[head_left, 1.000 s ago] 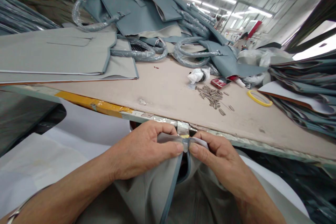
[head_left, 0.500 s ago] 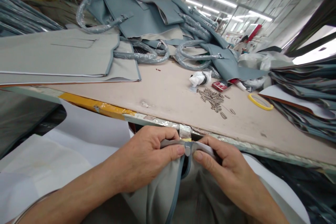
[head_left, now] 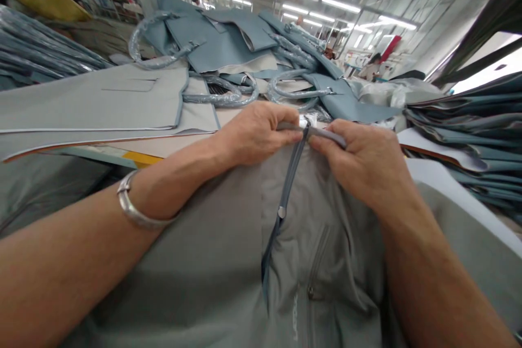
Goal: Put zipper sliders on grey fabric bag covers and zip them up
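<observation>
A large grey fabric piece [head_left: 196, 261] with blue-grey edging hangs from both hands in front of me. My left hand [head_left: 261, 130] pinches its top edge left of the seam where two edges meet. Just right of that seam, my right hand [head_left: 354, 147] grips the same edge between thumb and fingers. Below the hands, a round silvery fastener [head_left: 281, 212] sits on the edging, and under it the edges part slightly. A short zipper [head_left: 318, 261] shows lower right on grey cloth. A metal bangle [head_left: 134, 206] circles my left wrist.
Flat grey panels [head_left: 89, 103] lie on the table at left. Behind the hands are heaped blue-grey pieces [head_left: 220, 38] and plastic-wrapped handles [head_left: 220, 99]. Layered dark pieces [head_left: 468, 130] are stacked at right. A person [head_left: 372, 67] is in the far background.
Both hands have risen and moved slightly right, lifting the fabric, which now hides most of the tabletop. The fastener shows below the hands instead of between them. The bangle has come fully into view.
</observation>
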The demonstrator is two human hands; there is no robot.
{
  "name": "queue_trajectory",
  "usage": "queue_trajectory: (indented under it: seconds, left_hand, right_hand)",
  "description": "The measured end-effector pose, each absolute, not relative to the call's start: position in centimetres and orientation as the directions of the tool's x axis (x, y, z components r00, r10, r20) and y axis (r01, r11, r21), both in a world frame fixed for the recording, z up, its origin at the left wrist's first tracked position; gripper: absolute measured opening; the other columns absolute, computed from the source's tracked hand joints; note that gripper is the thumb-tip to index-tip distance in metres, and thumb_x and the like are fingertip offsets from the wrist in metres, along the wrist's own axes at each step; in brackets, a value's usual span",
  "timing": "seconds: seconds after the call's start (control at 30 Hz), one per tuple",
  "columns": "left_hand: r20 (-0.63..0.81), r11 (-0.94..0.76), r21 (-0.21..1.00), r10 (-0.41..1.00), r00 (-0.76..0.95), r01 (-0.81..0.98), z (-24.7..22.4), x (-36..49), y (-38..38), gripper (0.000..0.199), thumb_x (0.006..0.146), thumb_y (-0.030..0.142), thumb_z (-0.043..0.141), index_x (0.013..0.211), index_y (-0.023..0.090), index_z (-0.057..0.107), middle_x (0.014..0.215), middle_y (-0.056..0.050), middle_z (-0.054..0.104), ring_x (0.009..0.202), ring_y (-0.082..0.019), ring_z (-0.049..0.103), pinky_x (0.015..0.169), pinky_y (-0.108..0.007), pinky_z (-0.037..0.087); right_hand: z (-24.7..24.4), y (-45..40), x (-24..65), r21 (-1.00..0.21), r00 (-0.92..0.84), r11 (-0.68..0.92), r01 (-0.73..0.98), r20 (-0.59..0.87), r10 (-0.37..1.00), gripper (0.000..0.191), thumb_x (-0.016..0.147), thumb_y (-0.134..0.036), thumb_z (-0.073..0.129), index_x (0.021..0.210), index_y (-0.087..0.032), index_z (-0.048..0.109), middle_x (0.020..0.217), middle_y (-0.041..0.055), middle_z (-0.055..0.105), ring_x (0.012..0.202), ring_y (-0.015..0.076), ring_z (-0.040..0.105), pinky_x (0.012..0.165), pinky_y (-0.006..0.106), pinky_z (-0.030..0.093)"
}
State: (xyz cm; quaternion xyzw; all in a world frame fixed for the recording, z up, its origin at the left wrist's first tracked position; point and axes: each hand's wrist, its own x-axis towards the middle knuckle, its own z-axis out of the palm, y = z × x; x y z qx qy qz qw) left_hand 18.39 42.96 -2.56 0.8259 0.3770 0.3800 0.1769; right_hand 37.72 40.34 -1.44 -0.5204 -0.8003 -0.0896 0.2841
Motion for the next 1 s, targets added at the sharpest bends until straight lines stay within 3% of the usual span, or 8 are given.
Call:
queue_trajectory:
  seconds: [0.1, 0.23, 0.37, 0.47, 0.53, 0.63, 0.8, 1.0]
  left_hand:
    - [0.534, -0.726, 0.463, 0.686, 0.493, 0.508, -1.6, 18.4, 45.6, 0.009, 0.082, 0.019, 0.065, 0.077, 0.012, 0.066, 0.062, 0.006, 0.049, 0.063, -0.008, 0.045, 0.063, -0.021, 0.033]
    - [0.542, -0.725, 0.366, 0.676, 0.499, 0.584, -2.2, 18.4, 45.9, 0.010, 0.085, 0.021, 0.062, 0.082, 0.013, 0.066, 0.066, 0.005, 0.052, 0.066, -0.010, 0.049, 0.068, -0.023, 0.039]
    - [0.713, -0.653, 0.142, 0.589, 0.381, 0.744, -3.8, 18.8, 39.7, 0.036, 0.087, 0.030, 0.062, 0.120, 0.014, 0.058, 0.117, -0.009, 0.059, 0.110, -0.025, 0.053, 0.096, -0.040, 0.040]
    - [0.598, -0.787, 0.004, 0.497, 0.629, 0.617, -5.1, 19.2, 31.6, 0.033, 0.092, 0.047, 0.055, 0.108, 0.018, 0.060, 0.124, -0.009, 0.056, 0.119, -0.029, 0.047, 0.104, -0.048, 0.034]
    - [0.217, -0.884, 0.106, 0.468, 0.857, 0.455, -6.3, 19.2, 26.4, 0.027, 0.094, 0.045, 0.053, 0.098, 0.020, 0.058, 0.107, -0.003, 0.061, 0.108, -0.022, 0.052, 0.107, -0.041, 0.034]
    - [-0.065, -0.823, 0.194, 0.532, 0.844, 0.534, -9.1, 18.4, 21.1, 0.041, 0.084, 0.053, 0.067, 0.104, 0.018, 0.056, 0.104, -0.004, 0.062, 0.099, -0.023, 0.054, 0.098, -0.041, 0.042]
    - [-0.068, -0.683, 0.218, 0.701, 0.709, 0.697, -14.6, 15.7, 17.8, 0.008, 0.089, 0.013, 0.059, 0.087, 0.020, 0.057, 0.086, 0.000, 0.062, 0.075, -0.020, 0.054, 0.066, -0.032, 0.042]
    - [-0.091, -0.467, 0.288, 0.856, 0.510, 0.836, -16.4, 14.4, 15.7, 0.031, 0.086, 0.025, 0.066, 0.115, 0.022, 0.056, 0.115, -0.007, 0.059, 0.100, -0.026, 0.054, 0.086, -0.041, 0.047]
  right_hand:
    - [-0.2, 42.4, 38.1, -0.282, -0.303, 0.474, 0.834, 0.484, 0.821, 0.025, 0.083, -0.032, 0.061, 0.064, -0.016, 0.057, 0.058, 0.0003, 0.047, 0.056, 0.0123, 0.040, 0.057, 0.028, 0.023]
    - [-0.7, 43.3, 38.6, -0.612, -0.435, 0.438, 0.658, 0.166, 0.885, 0.036, 0.078, -0.049, 0.066, 0.070, -0.015, 0.060, 0.059, -0.0020, 0.044, 0.054, 0.0094, 0.036, 0.053, 0.025, 0.023]
    - [-1.6, 42.6, 38.4, -0.717, -0.387, 0.334, 0.612, 0.097, 0.917, 0.035, 0.069, -0.043, 0.073, 0.061, -0.014, 0.055, 0.055, -0.0033, 0.039, 0.050, 0.0064, 0.030, 0.049, 0.023, 0.019]
    - [-2.0, 42.2, 38.1, -0.774, -0.327, 0.241, 0.585, 0.047, 0.944, 0.031, 0.067, -0.040, 0.074, 0.062, -0.014, 0.057, 0.054, -0.0023, 0.044, 0.046, 0.0068, 0.033, 0.046, 0.022, 0.021]
    - [-2.3, 42.2, 38.0, -0.791, -0.317, 0.199, 0.578, 0.007, 0.949, 0.028, 0.065, -0.038, 0.075, 0.065, -0.014, 0.060, 0.056, -0.0012, 0.048, 0.046, 0.0082, 0.038, 0.045, 0.022, 0.024]
    - [-3.1, 42.5, 38.0, -0.796, -0.315, 0.209, 0.568, 0.025, 0.949, 0.026, 0.064, -0.036, 0.074, 0.065, -0.014, 0.060, 0.057, -0.0010, 0.050, 0.048, 0.0091, 0.041, 0.045, 0.022, 0.026]
    - [-3.4, 42.5, 38.1, -0.766, -0.274, 0.243, 0.595, 0.091, 0.957, 0.029, 0.061, -0.041, 0.073, 0.063, -0.015, 0.060, 0.055, -0.0018, 0.047, 0.048, 0.0085, 0.038, 0.046, 0.022, 0.023]
    - [-2.3, 40.6, 37.6, -0.830, -0.298, 0.199, 0.522, 0.041, 0.954, 0.032, 0.057, -0.044, 0.073, 0.066, -0.015, 0.062, 0.058, 0.0002, 0.054, 0.052, 0.0121, 0.046, 0.048, 0.023, 0.031]
